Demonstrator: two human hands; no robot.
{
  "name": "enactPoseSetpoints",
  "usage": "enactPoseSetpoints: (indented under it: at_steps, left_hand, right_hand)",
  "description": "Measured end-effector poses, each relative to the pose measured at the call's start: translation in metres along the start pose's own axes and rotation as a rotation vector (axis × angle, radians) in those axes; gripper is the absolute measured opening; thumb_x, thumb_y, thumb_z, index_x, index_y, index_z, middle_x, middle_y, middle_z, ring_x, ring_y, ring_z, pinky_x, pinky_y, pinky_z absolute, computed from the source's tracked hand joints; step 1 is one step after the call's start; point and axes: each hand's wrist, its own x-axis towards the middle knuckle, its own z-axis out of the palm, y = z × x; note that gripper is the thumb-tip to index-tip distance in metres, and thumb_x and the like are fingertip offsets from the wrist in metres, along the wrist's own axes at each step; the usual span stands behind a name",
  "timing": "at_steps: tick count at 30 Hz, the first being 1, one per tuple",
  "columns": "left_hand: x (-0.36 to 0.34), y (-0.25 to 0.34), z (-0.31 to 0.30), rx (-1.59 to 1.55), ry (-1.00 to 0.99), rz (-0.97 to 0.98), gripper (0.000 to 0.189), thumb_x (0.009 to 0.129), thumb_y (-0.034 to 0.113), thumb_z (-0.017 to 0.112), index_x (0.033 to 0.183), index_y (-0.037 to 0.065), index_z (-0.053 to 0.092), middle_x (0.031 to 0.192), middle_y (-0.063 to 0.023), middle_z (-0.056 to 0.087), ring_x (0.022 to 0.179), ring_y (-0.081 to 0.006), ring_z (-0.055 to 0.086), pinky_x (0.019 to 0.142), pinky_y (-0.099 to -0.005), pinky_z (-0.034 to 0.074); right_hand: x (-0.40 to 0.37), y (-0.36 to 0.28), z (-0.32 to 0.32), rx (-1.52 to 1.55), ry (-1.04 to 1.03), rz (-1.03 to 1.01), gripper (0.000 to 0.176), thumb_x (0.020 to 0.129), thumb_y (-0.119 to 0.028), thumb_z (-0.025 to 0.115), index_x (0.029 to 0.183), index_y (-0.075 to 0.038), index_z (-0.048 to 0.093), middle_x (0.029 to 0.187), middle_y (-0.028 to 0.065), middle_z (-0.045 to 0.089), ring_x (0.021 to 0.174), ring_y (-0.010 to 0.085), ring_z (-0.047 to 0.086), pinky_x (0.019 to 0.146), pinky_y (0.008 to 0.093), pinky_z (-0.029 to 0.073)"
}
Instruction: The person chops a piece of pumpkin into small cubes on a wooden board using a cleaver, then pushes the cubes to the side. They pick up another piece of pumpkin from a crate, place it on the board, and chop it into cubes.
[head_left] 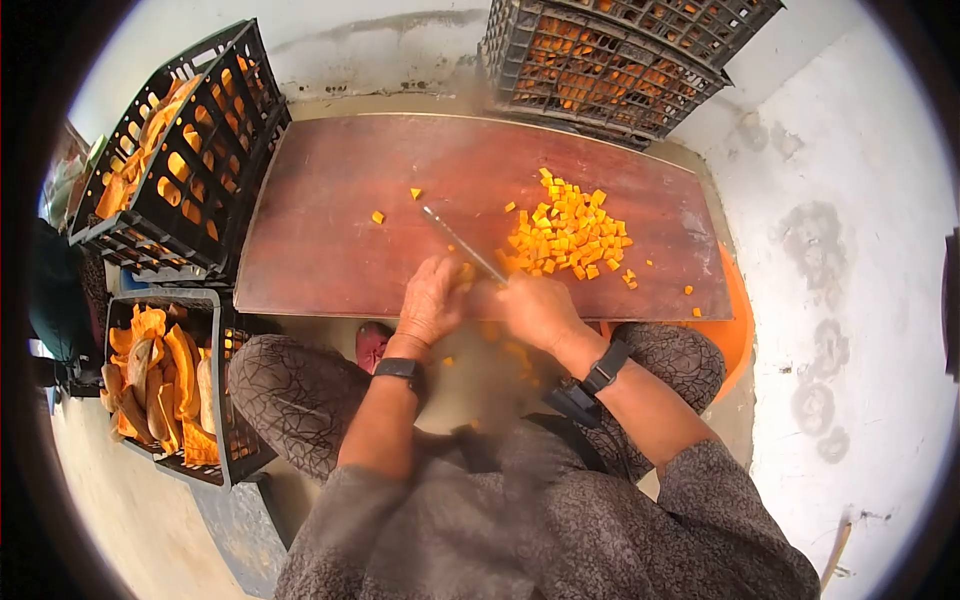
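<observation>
My right hand is closed around the handle of a knife, whose blade slants toward the far left over the reddish-brown table. Close by on the left, my left hand has its fingers curled at the table's near edge, against a blurred orange piece of pumpkin. Part of that piece is hidden by the fingers and the blade. Beyond my right hand lies a heap of diced pumpkin. A few loose cubes sit apart on the left half of the table.
A black crate of pumpkin pieces stands left of the table, and another crate with long pumpkin slices is nearer me. Stacked crates rise behind the table. An orange tub shows below the right edge, beside a white wall.
</observation>
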Motion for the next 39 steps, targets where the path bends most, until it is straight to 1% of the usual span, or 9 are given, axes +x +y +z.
enactPoseSetpoints:
  at_steps: [8,11,13,14,16,20,23,28,39]
  left_hand:
    - [0.001,-0.009,-0.017,0.127,0.174,-0.191,0.03,0.081,0.003,0.065,0.11,0.007,0.063,0.103,-0.0176,0.059,0.1,-0.0406,0.058,0.084,-0.0471,0.05]
    - [0.005,-0.006,-0.017,0.268,0.314,-0.079,0.035,0.08,-0.001,0.063,0.114,0.006,0.063,0.111,-0.0159,0.061,0.107,-0.0379,0.057,0.089,-0.0456,0.049]
    - [0.008,-0.001,-0.018,0.375,0.309,0.079,0.036,0.081,-0.003,0.062,0.116,0.007,0.064,0.122,-0.0145,0.061,0.113,-0.0363,0.057,0.095,-0.0447,0.048]
    - [0.008,0.003,-0.017,0.374,0.302,0.081,0.036,0.081,-0.003,0.062,0.116,0.007,0.064,0.122,-0.0145,0.061,0.113,-0.0363,0.057,0.095,-0.0447,0.048]
    - [0.01,0.012,-0.014,0.284,0.247,0.129,0.034,0.082,-0.004,0.062,0.114,0.006,0.064,0.12,-0.0141,0.063,0.113,-0.0358,0.059,0.097,-0.0458,0.048]
    - [0.012,0.019,-0.003,0.138,0.188,0.161,0.033,0.082,-0.004,0.063,0.114,0.006,0.064,0.116,-0.0138,0.065,0.112,-0.0354,0.061,0.097,-0.0456,0.048]
    - [0.015,0.024,0.001,0.139,0.192,0.19,0.035,0.078,-0.005,0.061,0.112,0.003,0.064,0.117,-0.0154,0.065,0.11,-0.0353,0.061,0.093,-0.044,0.048]
    - [0.018,0.033,0.011,0.102,0.088,0.179,0.03,0.085,0.0,0.063,0.115,0.006,0.064,0.123,-0.0133,0.065,0.114,-0.0332,0.062,0.097,-0.0437,0.048]
    - [0.029,0.039,0.032,0.111,-0.016,0.244,0.034,0.083,-0.001,0.06,0.116,0.007,0.065,0.126,-0.0141,0.063,0.118,-0.0342,0.059,0.097,-0.0439,0.047]
  right_hand:
    - [-0.033,0.011,-0.025,0.141,0.115,0.093,0.031,0.091,-0.026,0.061,0.08,0.003,0.059,0.074,0.0279,0.062,0.077,0.0478,0.062,0.071,0.0532,0.049]
    - [-0.043,0.032,-0.011,0.11,0.236,0.052,0.03,0.092,-0.023,0.061,0.078,0.003,0.057,0.067,0.0234,0.061,0.062,0.0396,0.063,0.061,0.0473,0.051]
    - [-0.047,0.038,-0.003,0.355,0.135,0.217,0.028,0.094,-0.021,0.059,0.08,0.003,0.055,0.063,0.014,0.06,0.048,0.0233,0.058,0.047,0.0364,0.049]
    - [-0.051,0.041,0.0,0.359,0.135,0.224,0.028,0.094,-0.021,0.059,0.08,0.003,0.055,0.063,0.014,0.06,0.048,0.0233,0.058,0.047,0.0364,0.049]
    - [-0.054,0.027,-0.019,0.75,-0.029,0.471,0.026,0.098,-0.021,0.056,0.085,0.002,0.055,0.063,0.0064,0.057,0.045,0.0109,0.052,0.041,0.0266,0.045]
    - [-0.061,0.016,-0.031,0.946,-0.09,0.541,0.026,0.099,-0.021,0.054,0.09,0.002,0.055,0.064,0.007,0.058,0.046,0.0116,0.053,0.043,0.0264,0.047]
    - [-0.065,0.018,-0.038,0.963,0.005,0.505,0.026,0.101,-0.021,0.054,0.093,0.003,0.056,0.065,0.0069,0.059,0.047,0.0109,0.053,0.043,0.0269,0.048]
    - [-0.066,0.028,-0.046,1.057,0.15,0.53,0.025,0.099,-0.023,0.057,0.094,0.001,0.061,0.065,0.0063,0.062,0.048,0.012,0.057,0.045,0.0281,0.047]
    - [-0.083,0.027,-0.04,1.136,0.06,0.582,0.026,0.1,-0.022,0.055,0.094,0.003,0.06,0.065,0.0066,0.061,0.048,0.0128,0.056,0.044,0.0278,0.046]
